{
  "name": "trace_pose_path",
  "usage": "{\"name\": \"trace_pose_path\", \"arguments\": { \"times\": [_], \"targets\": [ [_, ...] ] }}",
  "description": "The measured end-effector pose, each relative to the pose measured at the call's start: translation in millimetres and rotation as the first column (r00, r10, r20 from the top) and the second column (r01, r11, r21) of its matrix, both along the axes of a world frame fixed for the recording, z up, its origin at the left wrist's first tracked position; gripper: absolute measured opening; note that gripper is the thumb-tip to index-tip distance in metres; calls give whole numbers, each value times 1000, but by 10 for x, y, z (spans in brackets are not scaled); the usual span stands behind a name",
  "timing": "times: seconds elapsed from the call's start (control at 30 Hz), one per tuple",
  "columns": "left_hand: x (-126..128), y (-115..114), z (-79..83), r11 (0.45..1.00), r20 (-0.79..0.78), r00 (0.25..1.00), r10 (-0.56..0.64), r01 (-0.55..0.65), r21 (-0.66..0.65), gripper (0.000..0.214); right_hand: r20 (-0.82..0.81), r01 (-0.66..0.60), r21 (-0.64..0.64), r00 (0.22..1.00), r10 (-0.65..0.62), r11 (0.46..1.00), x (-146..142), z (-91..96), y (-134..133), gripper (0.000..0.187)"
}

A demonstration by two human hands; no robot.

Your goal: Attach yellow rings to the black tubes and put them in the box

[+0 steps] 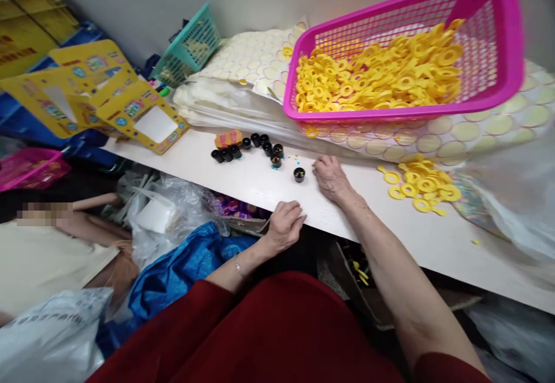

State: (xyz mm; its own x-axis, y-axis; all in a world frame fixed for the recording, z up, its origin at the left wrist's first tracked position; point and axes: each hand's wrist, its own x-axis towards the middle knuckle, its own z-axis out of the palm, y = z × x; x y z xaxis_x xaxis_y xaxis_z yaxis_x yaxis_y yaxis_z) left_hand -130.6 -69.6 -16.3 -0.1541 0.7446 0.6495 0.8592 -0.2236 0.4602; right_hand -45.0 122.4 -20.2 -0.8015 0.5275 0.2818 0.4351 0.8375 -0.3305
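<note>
My left hand (285, 224) rests on the front edge of the white table (243, 183), fingers curled over the edge with nothing visible in them. My right hand (332, 177) lies on the tabletop, fingertips pinched together just right of a single small black cap (299, 174). Whether the pinch holds a tiny piece I cannot make out. A cluster of several black caps (247, 147) sits further left, with an orange object (228, 138) beside them and tiny coloured beads scattered near.
A pink basket (498, 91) full of yellow rings stands on stacked sheets of round stickers (255, 59). Loose yellow rings (418, 183) lie to the right. Yellow printed cards (130, 111) and a teal basket (191, 47) sit at left. Another person's arm (99, 201) and bags lie below.
</note>
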Motion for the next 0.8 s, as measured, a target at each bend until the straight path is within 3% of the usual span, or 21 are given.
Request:
{"name": "trace_pose_path", "arguments": {
  "times": [0.1, 0.2, 0.27, 0.37, 0.43, 0.57, 0.7, 0.8],
  "targets": [
    [-124, 146, -95, 988, -73, 987, 142, -145, -47, 16, -17, -32, 43, 999, 33, 999, 24, -26, 2, 25],
    [-335, 263, -156, 939, -28, 952, 304, -304, -161, 44, -25, -18, 80, 999, 20, 997, -18, -108, 70, 33],
    [-473, 328, -145, 906, 13, 945, 328, -311, -289, 66, -92, 65, 72, 994, -58, 995, -6, -155, 79, 38],
    [-599, 419, -75, 868, 60, 961, 270, -216, -448, 82, -124, 286, 72, 953, -276, 956, 179, -152, -44, 46],
    [-639, 484, -32, 848, 74, 971, 228, -160, -505, 82, -91, 401, 57, 914, -396, 914, 359, -115, -188, 50],
    [-664, 619, -11, 857, 75, 986, 149, -91, -508, 66, -43, 395, -72, 916, -399, 916, 552, -46, -369, 35],
    [-641, 690, -49, 892, 20, 999, 38, -24, -451, 38, -28, 353, -159, 932, -361, 922, 391, 7, -248, 13],
    [-651, 666, -92, 934, -8, 1000, -23, 19, -357, 31, -44, 291, -189, 952, -304, 938, 172, 32, -90, 10]
  ]
}}
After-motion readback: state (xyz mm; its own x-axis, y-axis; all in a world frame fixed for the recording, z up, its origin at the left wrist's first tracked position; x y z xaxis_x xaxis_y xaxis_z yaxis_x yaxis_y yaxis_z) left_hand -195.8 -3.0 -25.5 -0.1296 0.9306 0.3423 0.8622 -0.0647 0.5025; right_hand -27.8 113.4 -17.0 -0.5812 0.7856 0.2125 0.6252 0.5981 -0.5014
